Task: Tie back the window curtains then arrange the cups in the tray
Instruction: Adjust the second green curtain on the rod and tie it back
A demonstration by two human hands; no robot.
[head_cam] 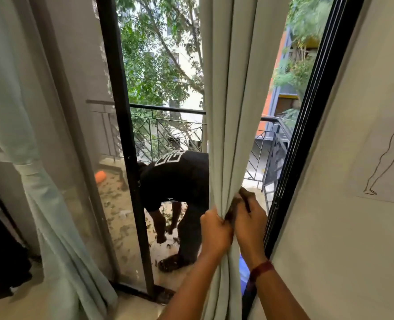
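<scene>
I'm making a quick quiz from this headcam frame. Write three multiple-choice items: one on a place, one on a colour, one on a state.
1. Where does the line drawing hang?
A. on the wall right of the door
B. on the glass
C. on the railing

2. What colour is the curtain being gathered?
A. dark red
B. pale grey-green
C. black

3. How is the left-side curtain?
A. hanging loose
B. lying on the floor
C. already tied back

Answers:
1 A: the line drawing is on the right wall.
2 B: the curtain gripped by the left hand and right hand is pale grey-green.
3 C: a band cinches the left-side curtain.
</scene>
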